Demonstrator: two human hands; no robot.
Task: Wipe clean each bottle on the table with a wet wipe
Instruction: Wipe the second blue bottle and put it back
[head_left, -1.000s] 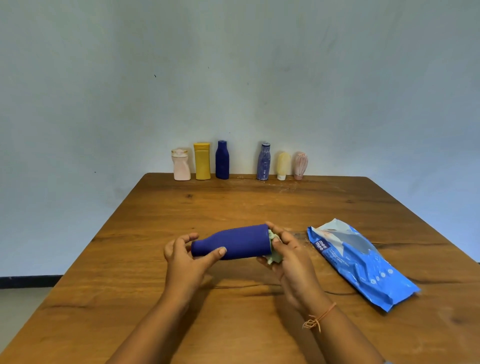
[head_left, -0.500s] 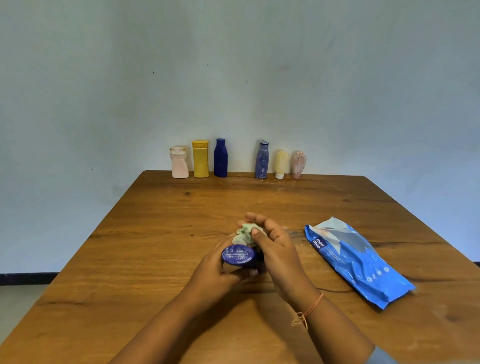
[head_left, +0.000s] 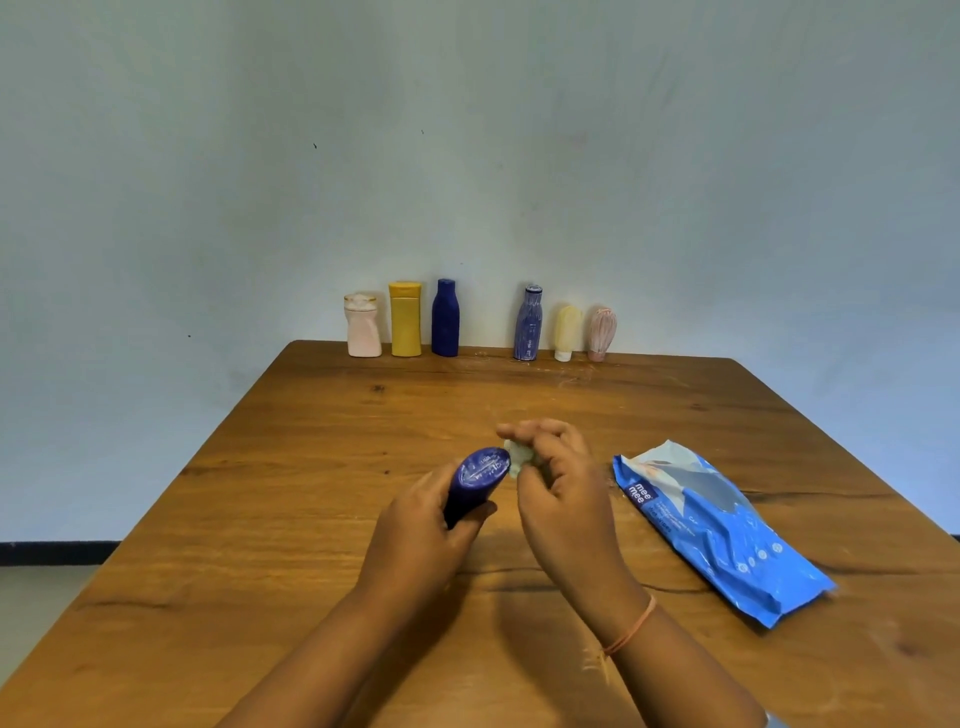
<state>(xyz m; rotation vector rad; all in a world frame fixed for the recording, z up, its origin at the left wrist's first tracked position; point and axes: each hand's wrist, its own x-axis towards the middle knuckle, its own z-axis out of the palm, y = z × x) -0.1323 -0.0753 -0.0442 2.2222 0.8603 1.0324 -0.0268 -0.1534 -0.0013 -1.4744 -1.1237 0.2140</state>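
Left hand (head_left: 415, 540) grips blue bottle (head_left: 475, 483) over table (head_left: 260, 519), base tipped up. Right hand (head_left: 563, 499) pinches crumpled wet wipe (head_left: 519, 456) just right of that base. Wipe pack (head_left: 711, 525) right of the hands; six bottles (head_left: 445, 318) far beyond them.

Pale blue-grey wall (head_left: 208, 156), wooden table (head_left: 311, 519), black skirting (head_left: 52, 552), light floor (head_left: 31, 597)

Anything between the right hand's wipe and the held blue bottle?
Nothing visible. The wet wipe pinched in the right hand sits right at the base of the blue bottle, which the left hand grips.
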